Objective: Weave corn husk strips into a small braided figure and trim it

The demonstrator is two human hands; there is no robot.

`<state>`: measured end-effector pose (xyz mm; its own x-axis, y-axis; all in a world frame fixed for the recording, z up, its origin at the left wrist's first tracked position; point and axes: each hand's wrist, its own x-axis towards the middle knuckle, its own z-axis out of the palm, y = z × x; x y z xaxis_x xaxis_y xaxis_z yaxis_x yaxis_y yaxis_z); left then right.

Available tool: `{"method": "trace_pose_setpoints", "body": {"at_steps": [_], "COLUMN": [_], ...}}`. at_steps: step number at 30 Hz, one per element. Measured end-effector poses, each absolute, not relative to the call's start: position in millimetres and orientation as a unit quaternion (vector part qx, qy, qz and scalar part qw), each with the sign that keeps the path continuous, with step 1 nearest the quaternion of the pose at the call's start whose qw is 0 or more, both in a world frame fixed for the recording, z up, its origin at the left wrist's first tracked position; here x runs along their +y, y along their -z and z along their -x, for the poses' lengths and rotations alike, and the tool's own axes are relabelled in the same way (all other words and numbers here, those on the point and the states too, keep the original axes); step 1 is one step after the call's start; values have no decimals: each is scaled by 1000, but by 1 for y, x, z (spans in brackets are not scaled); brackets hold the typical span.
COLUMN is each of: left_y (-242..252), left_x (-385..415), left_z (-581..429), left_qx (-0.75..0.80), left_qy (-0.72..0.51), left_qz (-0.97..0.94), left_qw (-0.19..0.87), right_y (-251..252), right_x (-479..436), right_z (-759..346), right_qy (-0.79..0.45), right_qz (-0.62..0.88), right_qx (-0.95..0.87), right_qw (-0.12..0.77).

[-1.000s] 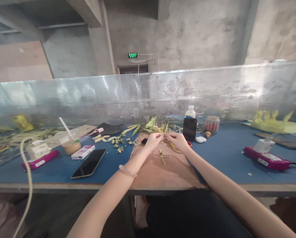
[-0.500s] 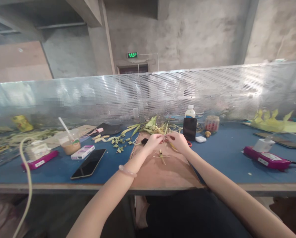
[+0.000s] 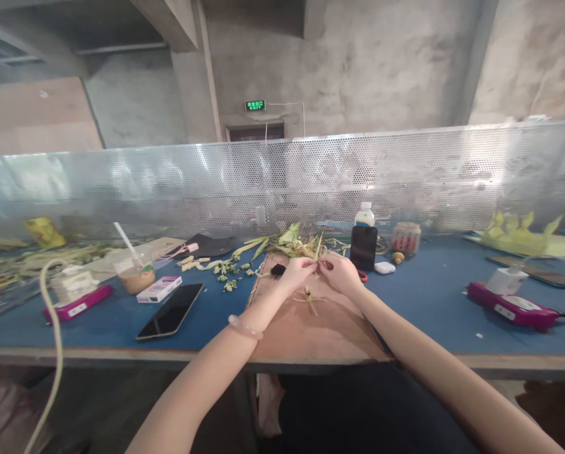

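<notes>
Over the brown board (image 3: 306, 337), my left hand (image 3: 297, 273) and my right hand (image 3: 342, 275) meet almost fingertip to fingertip. Both are closed in a pinch on a thin pale green leaf strip (image 3: 318, 247), which points up between them; the fingers cover its lower part. Just below my hands lies a small figure-like piece of knotted leaf strips (image 3: 308, 297) with thin ends sticking out. A heap of leaf strips (image 3: 289, 238) spreads behind my fingers. Beside my left hand is a small black item (image 3: 277, 270), whose kind I cannot make out.
To the left lie a phone (image 3: 171, 312), a small box (image 3: 159, 289), a drink cup with a straw (image 3: 135, 277) and a purple power strip (image 3: 79, 304). Right of the board stand a dark phone (image 3: 363, 248), a bottle (image 3: 364, 215), a jar (image 3: 406, 238) and a white case (image 3: 384, 268).
My hands stay together over the board with small finger movements; the right fingers have shifted slightly. The view has moved a little. The knotted piece still lies on the board.
</notes>
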<state>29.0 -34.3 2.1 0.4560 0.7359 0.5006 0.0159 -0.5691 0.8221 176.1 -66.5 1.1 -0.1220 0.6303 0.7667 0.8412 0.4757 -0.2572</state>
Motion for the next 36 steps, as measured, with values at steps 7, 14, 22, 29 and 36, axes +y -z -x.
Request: {"method": "trace_pose_setpoints", "body": {"at_steps": [7, 14, 22, 29, 36], "left_y": [-2, -4, -4, -4, -4], "left_x": [-32, -35, -34, -31, -31], "left_z": [-28, -29, -27, -25, -26], "left_qx": [249, 253, 279, 292, 276], "left_qy": [-464, -466, -475, -478, -462], "left_qz": [-765, -767, -759, -757, -776], "left_qw": [372, 361, 348, 336, 328], "right_y": [-2, -2, 1, -3, -2], "right_x": [-68, -70, -73, -72, -59], "right_z": [-175, -173, -168, -169, -179], "right_qy": [145, 169, 149, 63, -48], "right_qz": [490, 506, 495, 459, 453], "right_qx": [-751, -739, -746, -753, -729], "right_qw": [417, 412, 419, 468, 511]}}
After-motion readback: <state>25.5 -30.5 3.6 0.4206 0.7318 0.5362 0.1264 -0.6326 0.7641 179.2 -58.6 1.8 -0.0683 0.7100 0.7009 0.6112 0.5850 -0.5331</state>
